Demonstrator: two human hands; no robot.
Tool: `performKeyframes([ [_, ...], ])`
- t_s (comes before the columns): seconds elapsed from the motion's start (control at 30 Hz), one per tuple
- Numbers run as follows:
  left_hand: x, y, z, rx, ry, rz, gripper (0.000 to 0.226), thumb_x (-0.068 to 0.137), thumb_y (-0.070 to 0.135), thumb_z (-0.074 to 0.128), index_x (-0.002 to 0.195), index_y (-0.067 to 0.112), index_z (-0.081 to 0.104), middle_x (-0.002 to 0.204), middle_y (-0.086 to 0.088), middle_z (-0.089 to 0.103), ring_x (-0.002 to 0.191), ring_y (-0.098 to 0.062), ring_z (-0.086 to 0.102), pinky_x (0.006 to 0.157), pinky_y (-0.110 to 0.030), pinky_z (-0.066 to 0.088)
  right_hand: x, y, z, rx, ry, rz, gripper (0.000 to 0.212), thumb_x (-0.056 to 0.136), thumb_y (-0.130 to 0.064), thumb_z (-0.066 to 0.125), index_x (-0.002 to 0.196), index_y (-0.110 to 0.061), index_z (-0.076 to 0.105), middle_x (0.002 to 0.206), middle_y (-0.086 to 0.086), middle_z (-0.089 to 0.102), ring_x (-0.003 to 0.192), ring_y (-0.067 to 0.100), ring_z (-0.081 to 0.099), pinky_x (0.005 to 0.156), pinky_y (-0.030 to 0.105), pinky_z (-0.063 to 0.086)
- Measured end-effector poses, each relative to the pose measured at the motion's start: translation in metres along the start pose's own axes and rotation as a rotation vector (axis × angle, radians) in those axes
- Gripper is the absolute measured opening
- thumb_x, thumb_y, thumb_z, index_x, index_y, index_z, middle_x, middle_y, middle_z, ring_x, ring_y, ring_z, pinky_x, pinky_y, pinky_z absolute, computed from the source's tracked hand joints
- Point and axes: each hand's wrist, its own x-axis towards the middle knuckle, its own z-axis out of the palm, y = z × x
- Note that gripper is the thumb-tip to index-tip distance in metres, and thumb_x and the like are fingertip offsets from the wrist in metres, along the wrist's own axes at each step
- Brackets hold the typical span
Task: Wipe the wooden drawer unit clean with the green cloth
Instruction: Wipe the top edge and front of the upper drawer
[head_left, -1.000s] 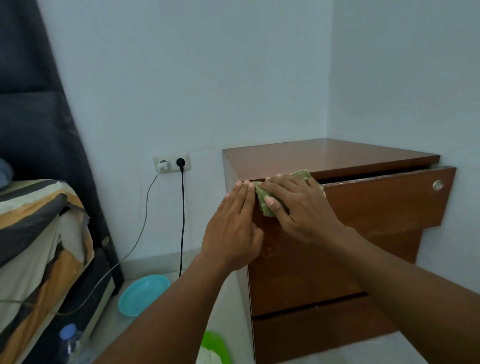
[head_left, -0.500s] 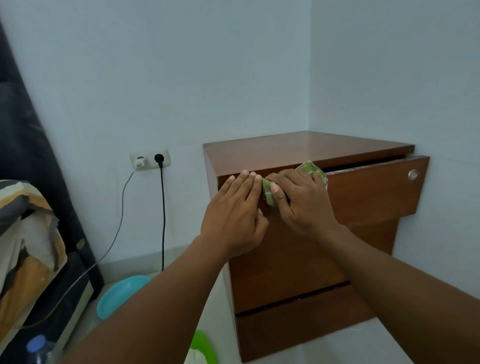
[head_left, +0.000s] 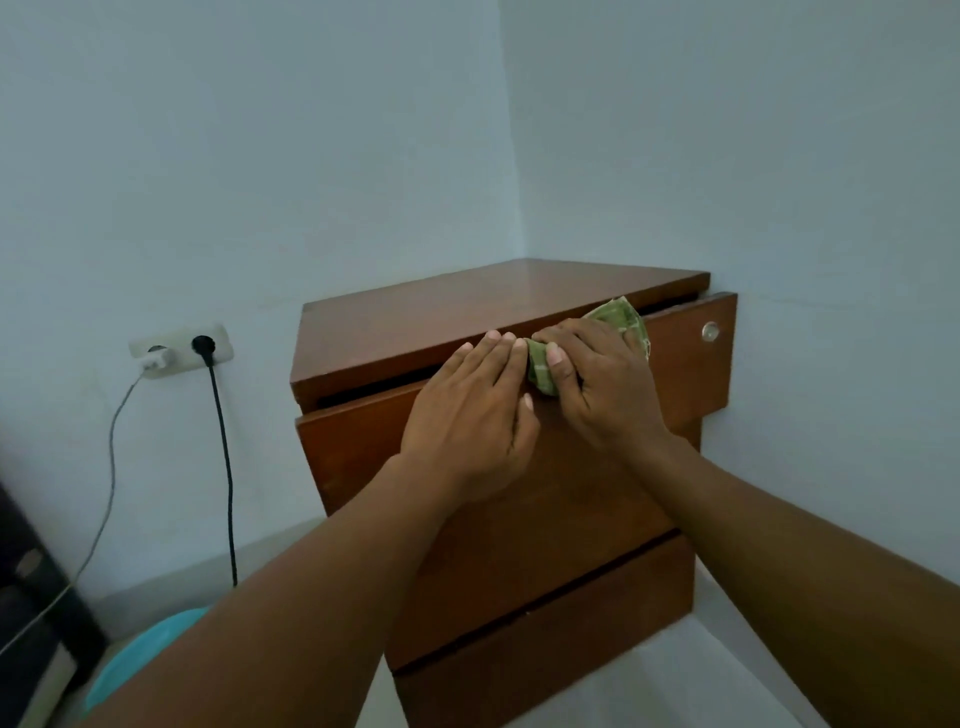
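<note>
Right hand (head_left: 608, 395), fingers curled round the bunched green cloth (head_left: 618, 319), holds it against the upper edge of the top drawer front (head_left: 363, 447) of the wooden drawer unit (head_left: 467, 317). Left hand (head_left: 467, 421) lies flat on that front, fingers straight, just beside the cloth.

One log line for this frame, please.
step: wiping drawer top edge | right hand: grips cloth | left hand: flat on drawer front | drawer: ajar
</note>
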Motion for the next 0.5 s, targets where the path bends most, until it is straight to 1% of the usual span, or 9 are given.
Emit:
performKeyframes([
  [0.23, 0.045, 0.031, 0.013, 0.007, -0.032, 0.057, 0.069, 0.099, 0.044, 0.013, 0.160, 0.012, 0.015, 0.167, -0.008, 0.017, 0.155, -0.017, 0.009, 0.127, -0.035, 0.008, 0.004, 0.062, -0.013, -0.038, 0.063, 0.034, 0.038, 0.104, -0.036, 0.034, 0.120, -0.021, 0.066, 0.115, -0.002, 0.065, 0.113, 0.020, 0.057, 0.091, 0.045, 0.045],
  [0.33, 0.064, 0.042, 0.020, 0.004, -0.036, 0.077, 0.069, 0.098, 0.045, 0.013, 0.160, 0.014, 0.014, 0.168, -0.007, 0.016, 0.155, -0.016, 0.009, 0.127, -0.035, 0.009, 0.005, 0.091, -0.017, -0.046, 0.102, 0.075, 0.039, 0.105, -0.036, 0.034, 0.121, -0.019, 0.066, 0.117, 0.001, 0.066, 0.117, 0.022, 0.057, 0.094, 0.045, 0.046],
  [0.5, 0.085, 0.056, 0.033, 0.002, -0.015, 0.088, 0.069, 0.099, 0.044, 0.014, 0.160, 0.013, 0.017, 0.167, -0.007, 0.020, 0.155, -0.016, 0.011, 0.126, -0.032, 0.006, 0.007, 0.131, -0.022, -0.039, 0.208, 0.117, 0.034, 0.104, -0.028, 0.041, 0.120, -0.015, 0.068, 0.120, 0.005, 0.066, 0.123, 0.025, 0.056, 0.101, 0.043, 0.047],
])
